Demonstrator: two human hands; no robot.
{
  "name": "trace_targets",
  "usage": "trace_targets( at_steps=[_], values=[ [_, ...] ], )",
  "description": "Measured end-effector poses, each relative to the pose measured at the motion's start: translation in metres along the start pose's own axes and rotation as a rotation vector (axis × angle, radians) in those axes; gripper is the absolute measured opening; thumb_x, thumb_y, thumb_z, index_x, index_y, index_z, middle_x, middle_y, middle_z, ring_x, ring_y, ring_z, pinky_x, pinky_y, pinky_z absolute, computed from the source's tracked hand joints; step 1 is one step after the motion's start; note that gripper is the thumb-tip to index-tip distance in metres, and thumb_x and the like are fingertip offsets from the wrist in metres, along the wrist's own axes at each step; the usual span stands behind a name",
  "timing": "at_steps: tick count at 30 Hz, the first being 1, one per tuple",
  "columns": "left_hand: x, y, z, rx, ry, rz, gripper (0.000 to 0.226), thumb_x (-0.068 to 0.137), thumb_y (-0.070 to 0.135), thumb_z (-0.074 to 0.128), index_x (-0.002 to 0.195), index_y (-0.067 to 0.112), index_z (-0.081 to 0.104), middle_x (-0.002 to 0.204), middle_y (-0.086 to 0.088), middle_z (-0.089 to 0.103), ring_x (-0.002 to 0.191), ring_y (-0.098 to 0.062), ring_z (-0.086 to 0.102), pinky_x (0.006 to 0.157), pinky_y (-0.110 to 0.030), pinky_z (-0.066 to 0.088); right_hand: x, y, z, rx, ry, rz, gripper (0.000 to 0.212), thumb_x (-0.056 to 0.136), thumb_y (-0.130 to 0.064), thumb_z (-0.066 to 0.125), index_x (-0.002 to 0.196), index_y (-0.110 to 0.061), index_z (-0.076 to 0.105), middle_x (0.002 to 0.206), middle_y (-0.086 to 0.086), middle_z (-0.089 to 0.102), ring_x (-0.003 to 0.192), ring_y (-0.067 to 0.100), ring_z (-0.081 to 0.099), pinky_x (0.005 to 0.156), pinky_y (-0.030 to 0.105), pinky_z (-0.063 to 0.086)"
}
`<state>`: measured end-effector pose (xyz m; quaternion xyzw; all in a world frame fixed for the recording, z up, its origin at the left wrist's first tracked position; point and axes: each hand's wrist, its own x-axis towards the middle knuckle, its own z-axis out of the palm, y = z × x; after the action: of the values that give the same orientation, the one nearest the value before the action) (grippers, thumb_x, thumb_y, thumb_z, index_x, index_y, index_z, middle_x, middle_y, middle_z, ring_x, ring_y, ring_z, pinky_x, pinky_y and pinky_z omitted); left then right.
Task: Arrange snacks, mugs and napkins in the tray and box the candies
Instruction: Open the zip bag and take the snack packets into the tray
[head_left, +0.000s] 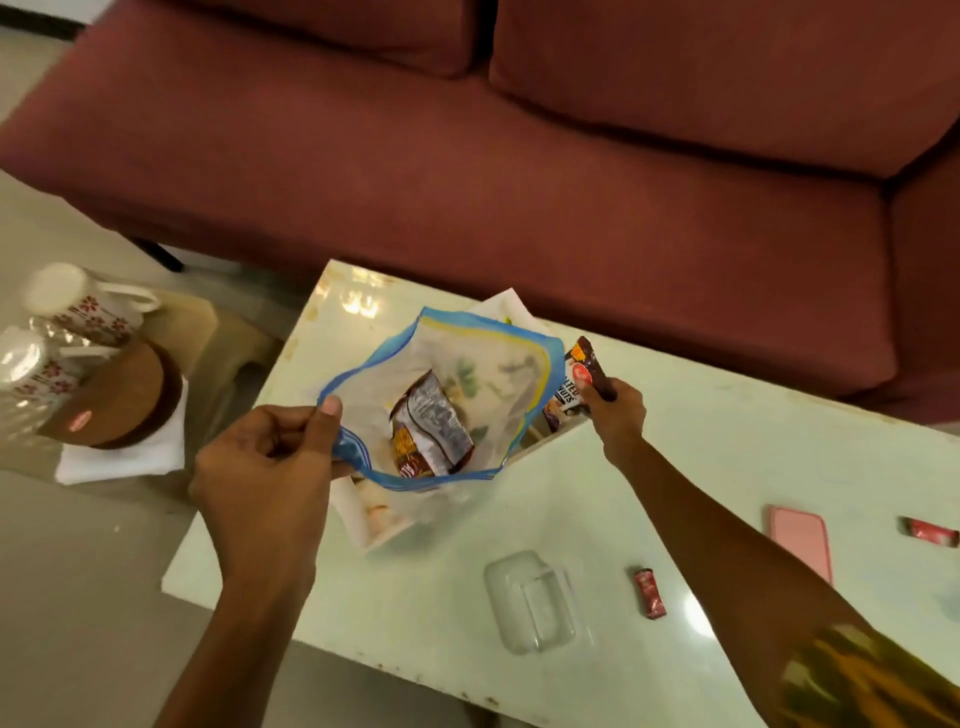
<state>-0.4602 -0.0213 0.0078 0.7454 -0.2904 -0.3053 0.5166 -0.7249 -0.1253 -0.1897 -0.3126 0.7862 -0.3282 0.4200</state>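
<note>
My left hand (270, 462) pinches the near rim of a clear zip bag with a blue edge (467, 374), holding its mouth wide over the white tray (363, 525). Inside the bag lies one brown and silver snack packet (434, 426). My right hand (615, 413) grips a brown peanut snack packet (584, 371) just outside the bag's right rim. A clear plastic candy box (532, 600) sits empty on the table near me. Two red wrapped candies lie to the right, one (649, 592) beside the box and one (930, 531) at the far right.
Two white floral mugs (88, 306) and a brown round container (124, 400) on white napkins (124, 457) stand on a low stool at the left. A pink phone (800, 540) lies on the pale table (727, 457). A maroon sofa (519, 156) runs behind the table.
</note>
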Motion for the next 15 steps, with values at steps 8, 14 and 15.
trace_targets(
  at_steps=[8, 14, 15],
  values=[
    [0.003, 0.002, 0.018, -0.025, -0.003, 0.021, 0.016, 0.078, 0.021, 0.068, 0.065, 0.025, 0.059, 0.053, 0.01, 0.066, 0.051, 0.0, 0.065, 0.046, -0.011, 0.05, 0.019, 0.004, 0.003, -0.006, 0.028, 0.066, 0.054, 0.075, -0.046, 0.07, 0.102, 0.0, 0.062, 0.084, 0.008, 0.062, 0.072, 0.02, 0.059, 0.048, 0.012, 0.043],
    [-0.003, 0.008, 0.017, 0.032, 0.01, -0.014, 0.016, 0.077, 0.024, 0.068, 0.064, 0.026, 0.059, 0.067, 0.003, 0.066, 0.055, -0.009, 0.066, 0.051, -0.016, 0.056, -0.021, -0.04, -0.014, -0.051, 0.163, -0.095, 0.049, 0.081, -0.027, 0.07, 0.119, -0.001, 0.054, 0.12, 0.012, 0.058, 0.111, 0.023, 0.054, 0.091, 0.028, 0.043],
    [-0.005, 0.01, 0.016, 0.045, 0.01, -0.015, 0.016, 0.078, 0.024, 0.068, 0.064, 0.026, 0.059, 0.068, 0.001, 0.066, 0.055, -0.009, 0.066, 0.05, -0.017, 0.055, -0.037, -0.057, -0.02, 0.003, 0.193, -0.213, 0.041, 0.082, -0.024, 0.068, 0.114, -0.002, 0.057, 0.117, 0.01, 0.06, 0.111, 0.022, 0.055, 0.093, 0.03, 0.044]
  ],
)
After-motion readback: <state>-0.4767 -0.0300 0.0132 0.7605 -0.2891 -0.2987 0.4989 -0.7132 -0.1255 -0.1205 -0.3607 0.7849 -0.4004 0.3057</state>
